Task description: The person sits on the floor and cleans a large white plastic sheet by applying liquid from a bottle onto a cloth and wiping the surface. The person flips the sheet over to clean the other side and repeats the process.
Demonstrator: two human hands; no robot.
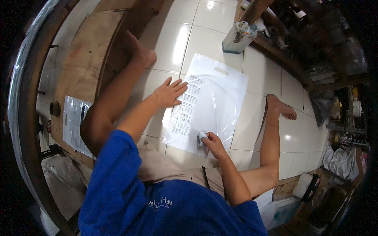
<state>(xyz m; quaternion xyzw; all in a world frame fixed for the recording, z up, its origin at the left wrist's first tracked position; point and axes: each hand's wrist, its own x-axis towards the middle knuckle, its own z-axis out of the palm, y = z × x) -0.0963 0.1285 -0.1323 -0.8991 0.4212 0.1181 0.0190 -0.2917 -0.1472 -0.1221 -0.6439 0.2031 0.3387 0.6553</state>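
A white plastic bag (224,92) with a cut-out handle slot and a column of dark print lies flat on the tiles between my legs. My left hand (171,93) is spread with fingers apart, its fingertips resting on the bag's left edge over the print. Near the bag's lower edge, my right hand (214,144) pinches a crumpled pale cloth (202,138) that touches the plastic. Faint curved creases and shiny reflections run across the bag's surface. What the cloth is made of is too small to tell.
A square translucent container (238,38) with bluish liquid stands beyond the bag at the right. A wooden bench (80,59) runs along my left, with another printed plastic bag (76,124) against it. Cluttered wooden shelving (283,59) fills the far right. A white-and-black brush-like item (306,186) sits at lower right.
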